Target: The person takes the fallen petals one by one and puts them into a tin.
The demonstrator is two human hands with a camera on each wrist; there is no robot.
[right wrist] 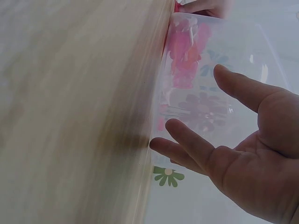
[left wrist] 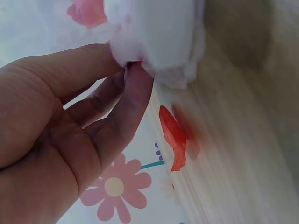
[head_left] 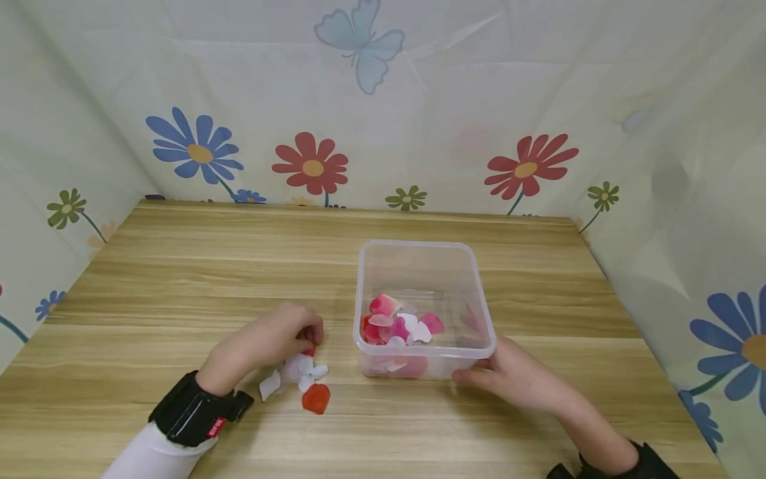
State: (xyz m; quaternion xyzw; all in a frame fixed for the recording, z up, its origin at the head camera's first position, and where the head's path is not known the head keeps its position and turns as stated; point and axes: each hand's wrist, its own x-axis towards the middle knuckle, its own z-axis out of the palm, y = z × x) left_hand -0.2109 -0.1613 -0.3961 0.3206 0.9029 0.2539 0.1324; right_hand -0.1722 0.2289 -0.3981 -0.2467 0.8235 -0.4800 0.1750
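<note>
On the table from the head view, your left hand (head_left: 272,346) pinches petals (head_left: 299,372) beside the box (head_left: 419,266); right hand (head_left: 509,379) steadies it, fingers straight. Left wrist: fingers (left wrist: 126,102) grip white petals, red petal (left wrist: 174,137) loose. Right wrist: palm wide against box. Mid-gather; next, lift into box.

A light wooden table (head_left: 239,266) with streaked grain fills the lower frame, enclosed at back and both sides by a pale cloth backdrop (head_left: 479,86) printed with red, blue and green flowers and a blue butterfly (head_left: 360,41) at top centre.
</note>
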